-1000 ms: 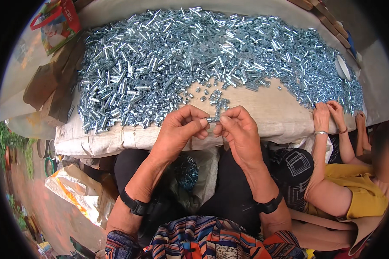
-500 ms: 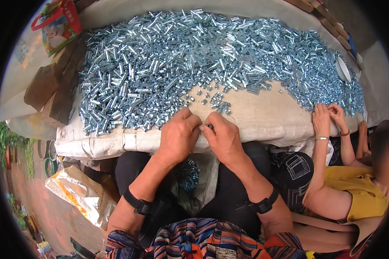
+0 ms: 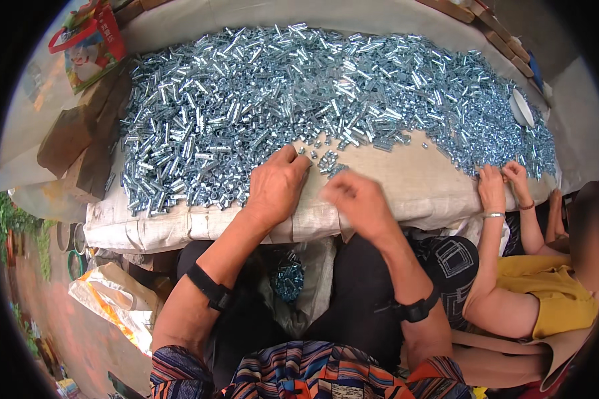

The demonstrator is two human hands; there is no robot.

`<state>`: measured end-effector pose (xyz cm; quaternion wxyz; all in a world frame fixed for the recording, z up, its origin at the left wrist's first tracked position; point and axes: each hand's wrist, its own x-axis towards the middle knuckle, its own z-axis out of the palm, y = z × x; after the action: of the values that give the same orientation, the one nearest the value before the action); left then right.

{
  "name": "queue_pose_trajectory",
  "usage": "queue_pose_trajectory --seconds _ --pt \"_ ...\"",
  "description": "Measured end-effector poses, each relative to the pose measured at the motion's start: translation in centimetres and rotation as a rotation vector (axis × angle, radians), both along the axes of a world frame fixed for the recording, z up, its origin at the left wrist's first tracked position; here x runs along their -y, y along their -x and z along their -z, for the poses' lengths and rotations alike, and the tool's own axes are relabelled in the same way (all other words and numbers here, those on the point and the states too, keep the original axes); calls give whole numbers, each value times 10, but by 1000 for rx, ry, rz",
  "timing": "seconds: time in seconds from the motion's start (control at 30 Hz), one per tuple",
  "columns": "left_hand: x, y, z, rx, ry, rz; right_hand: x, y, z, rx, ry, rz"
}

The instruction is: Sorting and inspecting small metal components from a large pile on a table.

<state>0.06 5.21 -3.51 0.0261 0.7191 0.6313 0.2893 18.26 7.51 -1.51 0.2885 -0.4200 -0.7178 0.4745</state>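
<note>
Red-and-green bag (image 3: 90, 60): far left, beside brown blocks (image 3: 70, 141).
Metal tubes (image 3: 199, 126): heaped on pale cloth (image 3: 412, 173), with long axes in every direction.
Left hand (image 3: 277, 183): palm down at the tubes' near edge, with curled fingers; cannot tell opening or hold.
Short pieces (image 3: 329, 163): loosely clustered just beside, mixed in direction.
Right hand (image 3: 359, 203): blurred, angled inward, with partly bent fingers; cannot tell opening or hold.
White dish (image 3: 522, 108): tilted, far right.

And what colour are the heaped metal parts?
The metal parts are shiny silver with a bluish tint, best seen in the head view.
</note>
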Motion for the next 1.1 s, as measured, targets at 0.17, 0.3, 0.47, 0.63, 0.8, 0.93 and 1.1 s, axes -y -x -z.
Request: queue_pose_trajectory --seconds 0.17,0.3,0.47,0.63,0.8,0.93,1.1 --pt "-9 -7 1 -11 -41 -22 -66 -19 16 307 -463 348" --pt "-13 -6 6 -28 -53 -57 -80 -10 17 443 -524 339" --pt "-7 -8 -3 38 -34 -80 -84 -10 20 483 -565 295" --pt "3 5 -7 762 224 -16 -52 -5 -7 85 -122 246" --pt "15 -5 -29 1235 335 116 -12 -9 -18 -326 303 86" --pt "23 -6 -30 1346 369 164 5 -4 -15 -561 456 143" --pt "30 -11 -32 1456 419 213 11 -5 -11 -691 389 161"
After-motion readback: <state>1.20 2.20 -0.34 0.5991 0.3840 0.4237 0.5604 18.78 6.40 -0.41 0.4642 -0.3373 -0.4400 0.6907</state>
